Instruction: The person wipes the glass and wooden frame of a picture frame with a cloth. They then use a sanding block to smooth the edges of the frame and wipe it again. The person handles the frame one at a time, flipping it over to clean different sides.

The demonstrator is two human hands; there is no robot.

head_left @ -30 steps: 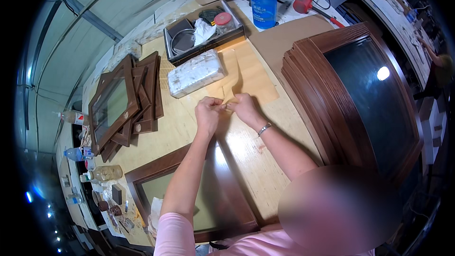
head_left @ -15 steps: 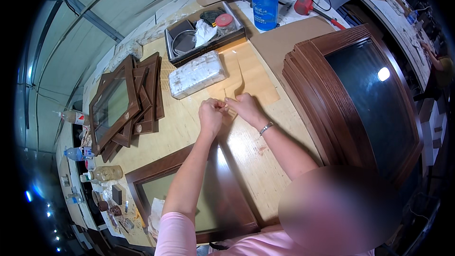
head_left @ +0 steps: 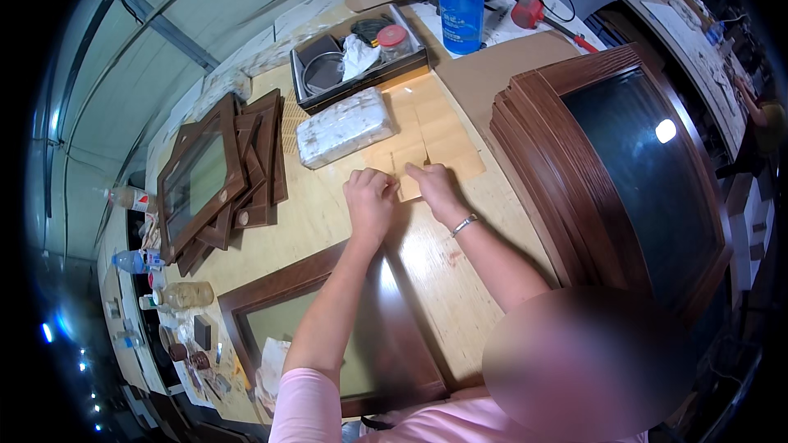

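Note:
A tan paper sheet (head_left: 455,143) lies on the light wooden tabletop, with a split or crease running from its middle toward my fingers. My left hand (head_left: 371,199) is closed, its fingertips pinching the sheet's near edge. Just right of it, my right hand (head_left: 437,190), with a bracelet on the wrist, pinches the same edge between thumb and bent fingers. A small gap separates the two hands. Beyond the left hand sits a white wrapped block (head_left: 345,127), partly over the sheet's left side. Close to me, a brown framed glass panel (head_left: 410,320) lies under my left forearm.
Stacked brown frames (head_left: 215,176) lie at the left. A large brown glazed door (head_left: 574,189) fills the right. Behind are an open box (head_left: 361,78) of odds and ends, a blue bottle (head_left: 461,12) and a red-handled tool (head_left: 548,20). Several bottles line the left edge.
The paper between my hands was lifted and curled; it now lies flatter with the line through it visible. My hands have moved slightly apart, the right one shifting right.

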